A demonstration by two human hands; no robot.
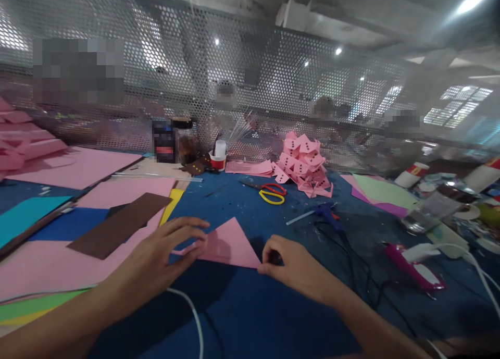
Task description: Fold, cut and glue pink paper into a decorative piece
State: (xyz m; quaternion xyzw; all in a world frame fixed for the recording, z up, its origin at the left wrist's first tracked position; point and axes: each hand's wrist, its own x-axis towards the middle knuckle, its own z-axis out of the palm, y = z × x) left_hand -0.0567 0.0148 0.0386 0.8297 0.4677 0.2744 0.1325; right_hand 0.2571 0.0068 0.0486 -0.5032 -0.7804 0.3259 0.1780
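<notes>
Left forearm (pixel 74 314) and right forearm (pixel 375 325) nearest camera, reaching in over a blue table (pixel 253 317). White cord (pixel 198 320) comes up from the bottom edge to the left wrist and goes out of sight there. Pink triangle (pixel 233 244) lies flat between the hands. Left hand (pixel 182 244) grasps its left end, thumb against fingers, covering that corner. Right hand (pixel 284 260) curled, fingertips touching the right corner; can't tell if pinching or just pressing.

Left of left hand: brown strip (pixel 119 226) slanted across a blue sheet (pixel 80 223) and pink sheets (pixel 35 265). Beyond both hands, about between them: scissors (pixel 261 188), blades part open or closed unclear. Behind those, pink strips (pixel 250 167) and a dotted pink heap (pixel 300 163); red cup (pixel 217 163) farther left.

Beyond right hand, to its right: glue gun (pixel 330 215) on its side, black cord (pixel 349 247) trailing down beside right forearm, in the way on that side. Magenta power strip (pixel 414 268) well right of right hand, clear jar (pixel 433 208) past it. Mesh panel (pixel 253 83) blocks the far edge.
</notes>
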